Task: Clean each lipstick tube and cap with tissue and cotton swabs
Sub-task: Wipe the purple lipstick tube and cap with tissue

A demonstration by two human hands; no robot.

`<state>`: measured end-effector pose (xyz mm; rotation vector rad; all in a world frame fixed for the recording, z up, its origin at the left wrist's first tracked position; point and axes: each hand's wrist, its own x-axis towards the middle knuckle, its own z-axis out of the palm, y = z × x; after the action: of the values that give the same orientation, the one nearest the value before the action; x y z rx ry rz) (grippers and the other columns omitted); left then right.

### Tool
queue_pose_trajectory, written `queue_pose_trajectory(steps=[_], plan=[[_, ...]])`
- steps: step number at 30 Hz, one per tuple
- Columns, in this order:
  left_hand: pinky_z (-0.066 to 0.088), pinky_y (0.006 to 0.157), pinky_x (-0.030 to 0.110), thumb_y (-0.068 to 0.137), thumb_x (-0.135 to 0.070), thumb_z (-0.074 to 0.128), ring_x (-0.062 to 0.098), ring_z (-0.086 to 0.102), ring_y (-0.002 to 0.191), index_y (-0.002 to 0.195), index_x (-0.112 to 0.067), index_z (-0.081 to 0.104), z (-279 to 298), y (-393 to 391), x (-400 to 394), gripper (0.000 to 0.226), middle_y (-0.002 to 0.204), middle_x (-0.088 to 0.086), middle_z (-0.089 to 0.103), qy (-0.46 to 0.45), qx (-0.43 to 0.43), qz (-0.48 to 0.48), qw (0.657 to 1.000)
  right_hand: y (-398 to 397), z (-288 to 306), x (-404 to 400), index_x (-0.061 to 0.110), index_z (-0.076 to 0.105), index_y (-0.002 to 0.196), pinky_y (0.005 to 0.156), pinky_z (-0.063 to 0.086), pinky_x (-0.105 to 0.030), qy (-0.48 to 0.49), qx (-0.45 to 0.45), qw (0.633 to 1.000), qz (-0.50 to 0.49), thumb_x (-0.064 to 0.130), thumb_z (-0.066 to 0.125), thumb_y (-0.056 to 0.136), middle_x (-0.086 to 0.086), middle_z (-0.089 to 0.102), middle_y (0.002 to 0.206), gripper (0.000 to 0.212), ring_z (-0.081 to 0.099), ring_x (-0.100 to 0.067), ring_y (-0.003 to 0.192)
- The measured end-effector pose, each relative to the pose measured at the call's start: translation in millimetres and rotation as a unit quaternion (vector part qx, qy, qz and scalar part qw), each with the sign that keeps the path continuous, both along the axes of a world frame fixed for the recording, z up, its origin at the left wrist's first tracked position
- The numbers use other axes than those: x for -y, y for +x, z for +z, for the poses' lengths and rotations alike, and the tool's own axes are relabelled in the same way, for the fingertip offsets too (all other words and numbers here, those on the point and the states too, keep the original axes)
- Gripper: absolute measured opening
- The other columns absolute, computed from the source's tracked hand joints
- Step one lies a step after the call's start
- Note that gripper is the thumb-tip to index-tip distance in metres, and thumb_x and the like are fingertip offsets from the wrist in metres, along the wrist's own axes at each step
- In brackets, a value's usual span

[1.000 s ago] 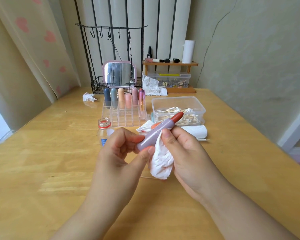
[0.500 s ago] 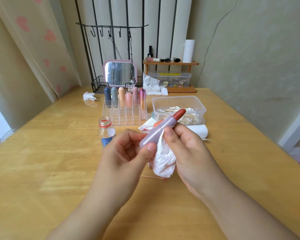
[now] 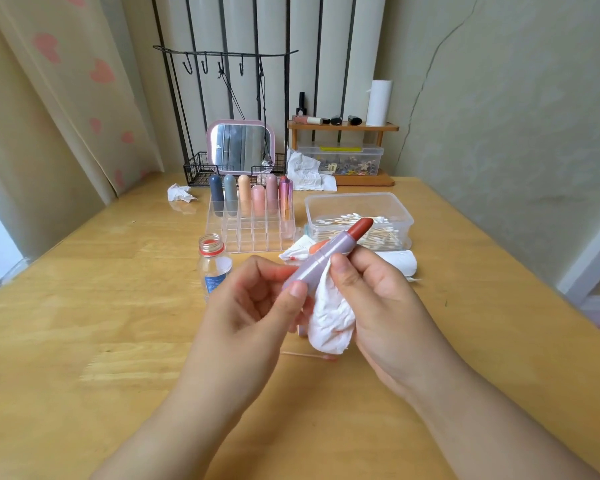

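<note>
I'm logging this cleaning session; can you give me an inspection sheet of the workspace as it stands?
Surface: wooden table, one used swab lying on it.
Job's things: lilac lipstick uncapped, red bullet exposed; tissue; swab box; organiser with six capped tubes.
Clutter: open bottle, crumpled tissue.
Hands: left hand pinches lipstick base; right hand holds tissue against tube.
Cables: nothing seen.
Surroundings: mirror, shelf, curtain.

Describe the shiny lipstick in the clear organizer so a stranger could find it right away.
Start at the pink-framed mirror at the table's far edge; the clear organizer stands just before it. Its back row holds six capped tubes. The shiny lipstick is rightmost, the only metallic, iridescent pink-purple one; the others are matte pastels.
</note>
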<state>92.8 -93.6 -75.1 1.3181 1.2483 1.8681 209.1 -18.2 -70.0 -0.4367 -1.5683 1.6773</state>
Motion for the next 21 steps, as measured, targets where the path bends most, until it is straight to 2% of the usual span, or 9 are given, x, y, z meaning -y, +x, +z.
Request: queue_pose_trajectory(steps=[3, 5, 7, 10, 13, 15, 17, 19, 21], plan=[[0.049, 0.069, 0.021, 0.067, -0.031, 0.072, 0.017, 0.06, 0.071, 0.08, -0.027, 0.062, -4.2, -3.8, -1.1, 0.016, 0.078, 0.006, 0.065, 0.021, -0.047, 0.04, 0.998, -1.4, -2.6, -1.1, 0.014, 0.064, 0.103, 0.089, 0.052, -0.043, -0.014, 0.002, 1.0, -0.011, 0.035, 0.051, 0.086, -0.009, 0.072, 0.1, 0.03, 0.068, -0.022, 0.098], [0.05, 0.072, 0.022, 0.063, -0.034, 0.07, 0.021, 0.06, 0.074, 0.08, -0.032, 0.063, -5.1, -5.4, -1.3, 0.018, 0.081, 0.007, 0.065, 0.026, -0.052, 0.054, 0.997, -2.0, -2.5, -0.6, 0.011, 0.063, 0.108, 0.091, 0.052, -0.039, -0.026, 0.004, 1.0, -0.002, 0.034, 0.051, 0.088, -0.008, 0.07, 0.11, 0.033, 0.065, -0.021, 0.107], [0.05, 0.069, 0.021, 0.061, -0.032, 0.073, 0.015, 0.06, 0.072, 0.081, -0.032, 0.065, -4.0, -4.7, -1.8, 0.022, 0.079, 0.003, 0.066, 0.016, -0.023, 0.034, 0.999, -1.1, -0.2, 0.8, 0.011, 0.063, 0.106, 0.079, 0.056, -0.034, -0.037, -0.001, 0.999, 0.006, 0.037, 0.055, 0.091, -0.005, 0.07, 0.108, 0.03, 0.067, -0.018, 0.102], [0.048, 0.063, 0.02, 0.067, -0.027, 0.074, 0.012, 0.058, 0.063, 0.088, -0.023, 0.066, -1.8, -2.7, -1.3, 0.022, 0.073, 0.002, 0.065, -0.024, 0.025, -0.016, 0.999, 1.3, 5.3, 3.5, 0.012, 0.061, 0.099, 0.058, 0.055, -0.033, -0.033, -0.02, 0.999, 0.016, 0.034, 0.051, 0.085, -0.008, 0.069, 0.081, 0.028, 0.067, -0.021, 0.072], [0.047, 0.062, 0.022, 0.077, -0.038, 0.063, 0.013, 0.053, 0.057, 0.078, -0.022, 0.066, -1.0, -1.2, -0.3, 0.016, 0.064, -0.001, 0.061, -0.046, 0.041, -0.048, 0.997, 0.4, 5.1, 2.4, 0.009, 0.059, 0.099, 0.061, 0.052, -0.031, -0.003, -0.019, 1.0, -0.009, 0.033, 0.053, 0.092, -0.01, 0.068, 0.078, 0.025, 0.065, -0.022, 0.068], [0.046, 0.06, 0.019, 0.079, -0.031, 0.06, 0.012, 0.053, 0.055, 0.073, -0.02, 0.065, -0.4, -1.4, -0.4, 0.014, 0.061, -0.002, 0.061, -0.037, 0.026, -0.031, 0.998, 0.2, 2.3, 0.3, 0.01, 0.059, 0.101, 0.064, 0.052, -0.035, 0.005, -0.01, 1.0, -0.01, 0.033, 0.05, 0.09, -0.012, 0.069, 0.082, 0.027, 0.066, -0.024, 0.071], [0.046, 0.06, 0.016, 0.075, -0.025, 0.067, 0.009, 0.057, 0.058, 0.076, -0.016, 0.065, -0.3, -2.5, -1.2, 0.008, 0.062, -0.003, 0.063, -0.017, 0.013, -0.011, 1.0, 0.1, 0.3, -0.9, 0.011, 0.059, 0.102, 0.07, 0.054, -0.035, 0.008, -0.005, 1.0, -0.005, 0.034, 0.051, 0.092, -0.011, 0.07, 0.084, 0.026, 0.068, -0.023, 0.076], [0.049, 0.066, 0.018, 0.065, -0.028, 0.076, 0.009, 0.061, 0.068, 0.076, -0.025, 0.066, -1.5, -4.4, -1.6, 0.015, 0.072, -0.002, 0.067, 0.002, -0.003, 0.017, 1.0, -0.4, -0.9, -1.5, 0.012, 0.061, 0.101, 0.079, 0.054, -0.031, 0.014, 0.004, 1.0, -0.013, 0.034, 0.053, 0.091, -0.007, 0.072, 0.091, 0.026, 0.069, -0.018, 0.089], [0.051, 0.07, 0.019, 0.059, -0.033, 0.074, 0.01, 0.062, 0.073, 0.074, -0.032, 0.065, -3.8, -5.7, -2.1, 0.018, 0.078, -0.003, 0.069, 0.017, -0.014, 0.04, 0.999, -1.0, -1.9, -1.3, 0.011, 0.062, 0.101, 0.084, 0.053, -0.033, 0.014, 0.01, 1.0, -0.012, 0.032, 0.05, 0.087, -0.008, 0.072, 0.095, 0.028, 0.068, -0.018, 0.094]])
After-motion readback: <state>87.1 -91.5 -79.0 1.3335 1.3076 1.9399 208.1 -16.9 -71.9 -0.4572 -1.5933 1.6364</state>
